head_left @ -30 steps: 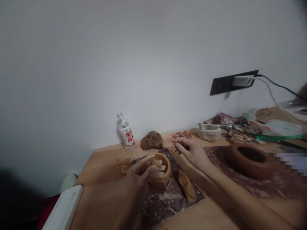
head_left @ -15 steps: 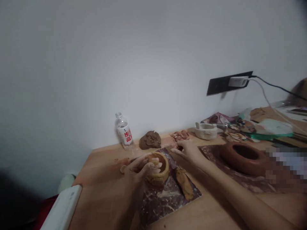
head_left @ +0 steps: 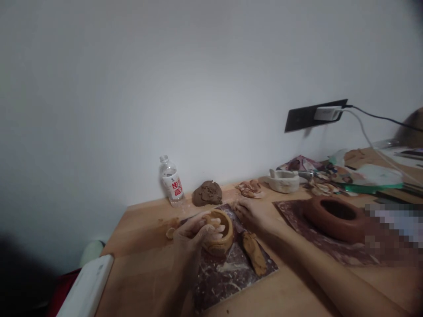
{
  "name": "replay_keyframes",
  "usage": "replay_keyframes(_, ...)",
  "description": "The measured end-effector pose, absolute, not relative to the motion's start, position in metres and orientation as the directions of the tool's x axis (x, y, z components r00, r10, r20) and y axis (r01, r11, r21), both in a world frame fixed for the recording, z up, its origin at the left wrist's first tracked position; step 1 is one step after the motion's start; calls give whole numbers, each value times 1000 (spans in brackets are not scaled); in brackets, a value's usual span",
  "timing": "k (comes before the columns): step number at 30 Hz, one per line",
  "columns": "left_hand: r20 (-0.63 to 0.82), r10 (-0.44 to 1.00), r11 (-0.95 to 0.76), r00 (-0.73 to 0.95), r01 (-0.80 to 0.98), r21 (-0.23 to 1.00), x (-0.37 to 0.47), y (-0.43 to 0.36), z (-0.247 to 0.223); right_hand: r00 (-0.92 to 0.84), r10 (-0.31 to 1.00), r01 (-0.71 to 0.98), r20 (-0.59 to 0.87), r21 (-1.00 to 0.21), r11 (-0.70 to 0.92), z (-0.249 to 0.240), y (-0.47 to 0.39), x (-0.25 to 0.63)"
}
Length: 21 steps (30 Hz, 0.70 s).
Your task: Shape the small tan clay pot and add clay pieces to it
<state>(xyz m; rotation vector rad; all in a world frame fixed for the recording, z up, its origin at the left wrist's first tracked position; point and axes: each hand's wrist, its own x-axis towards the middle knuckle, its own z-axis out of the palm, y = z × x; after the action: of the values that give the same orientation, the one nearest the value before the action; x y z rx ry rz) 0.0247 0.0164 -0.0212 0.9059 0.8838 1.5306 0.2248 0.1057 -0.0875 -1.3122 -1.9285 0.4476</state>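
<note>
A small yellow-brown clay bowl [head_left: 223, 248] stands upright on a dark, clay-smeared board [head_left: 228, 281]. My left hand [head_left: 194, 231] is closed on the bowl's left wall, fingers reaching over the rim into the opening. Beyond the board's far right edge, my right hand [head_left: 247, 213] is low on the table, its fingers curled together; whatever is in them is hidden. Just past it lie thin reddish-brown clay scraps [head_left: 250, 189]. A long flattened piece of yellow-brown clay [head_left: 254, 253] lies on the board, right of the bowl.
Along the wall stand a plastic bottle [head_left: 172, 185], a dark clay lump [head_left: 208, 193] and a whitish bowl [head_left: 284, 181]. A reddish-brown hollow clay ring form [head_left: 333, 220] sits on a second board [head_left: 287, 211] at right. A white box-like object [head_left: 87, 286] is at left.
My right hand has drawn back a little from the clay scraps towards the board, and its fingers have curled in. My left hand stays on the bowl.
</note>
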Motion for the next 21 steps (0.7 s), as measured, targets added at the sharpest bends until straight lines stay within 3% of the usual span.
replay_keyframes(11, 56, 998, -56, -10, -358, 932, 24, 14, -20, -313, 930, 553, 191, -759, 342, -109, 113, 217)
replay_keyframes(17, 88, 996, -93, -30, -368, 925, 25, 13, -23, -271, 944, 528, 187, -792, 308, -106, 113, 213)
replay_keyframes(21, 72, 997, -79, -33, -368, 926, 25, 12, -22, -259, 939, 467, 224, -822, 325, -74, 98, 211)
